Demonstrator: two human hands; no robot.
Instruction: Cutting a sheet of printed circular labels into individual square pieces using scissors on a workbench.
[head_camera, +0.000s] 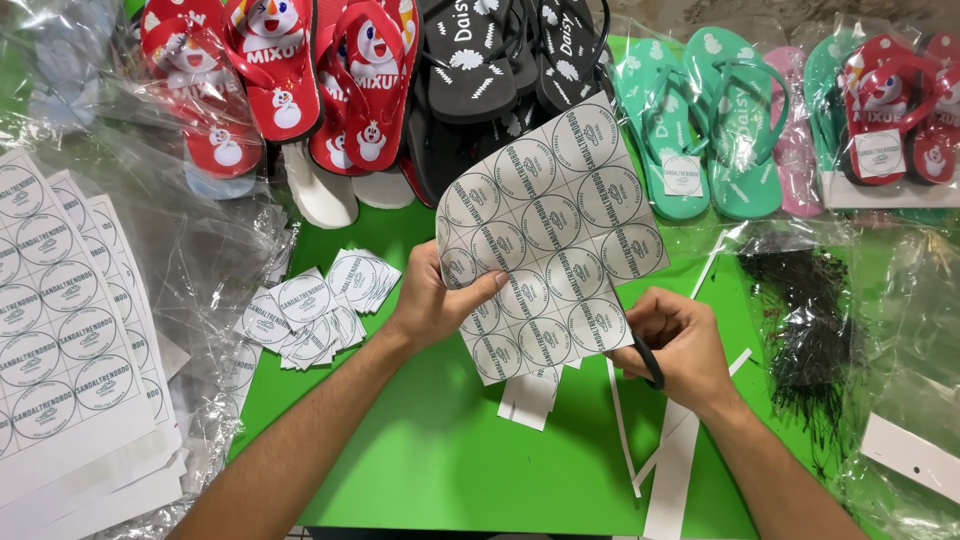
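My left hand (432, 300) holds up a white sheet of round printed labels (551, 228) by its lower left corner, thumb on the front. My right hand (677, 345) grips black-handled scissors (650, 362) at the sheet's lower right edge; the blades are hidden behind the paper and the hand. Both hands hover over a green table (440, 450). A pile of cut square labels (318, 306) lies just left of my left hand. Thin white paper offcuts (668, 470) lie under and below my right hand.
Stacked uncut label sheets (62, 330) lie at the left on clear plastic. Red (280, 80), black (495, 60), teal (700, 120) and pink flip-flops line the far edge. A bag of black plastic ties (805, 320) and clear bags (915, 330) sit right.
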